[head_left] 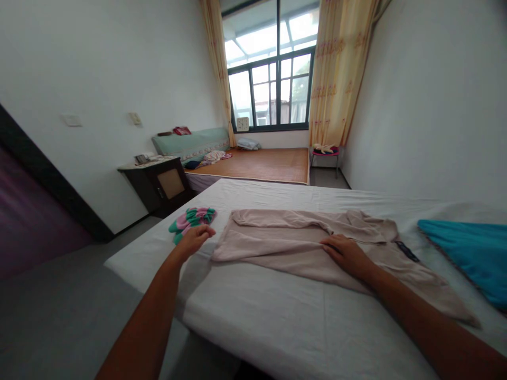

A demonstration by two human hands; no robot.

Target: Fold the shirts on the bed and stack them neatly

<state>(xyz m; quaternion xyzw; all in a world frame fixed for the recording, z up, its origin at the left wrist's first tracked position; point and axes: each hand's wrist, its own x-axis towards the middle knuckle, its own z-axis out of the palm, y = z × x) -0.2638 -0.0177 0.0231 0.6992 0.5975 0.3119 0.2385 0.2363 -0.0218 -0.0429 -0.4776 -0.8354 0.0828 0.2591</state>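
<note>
A beige long-sleeved shirt (273, 243) lies spread on the white-sheeted bed (269, 301), its far side folded inward along the length. A dark label (407, 251) shows near its right end, and a sleeve reaches toward the lower right. My right hand (348, 256) is on the middle of the shirt, fingers bent and closed on a ridge of the fabric. My left hand (194, 241) hovers just beyond the shirt's left end with its fingers curled together and nothing visible in them. Behind it sits a crumpled green and pink cloth (192, 219), partly covered by the hand.
A turquoise cushion or folded cloth (469, 253) lies at the right of the bed. Beyond the bed stand a dark cabinet (164, 184), a second bed with a brown mat (273, 161), and a small stool (325, 151). The bed's left edge drops to the floor.
</note>
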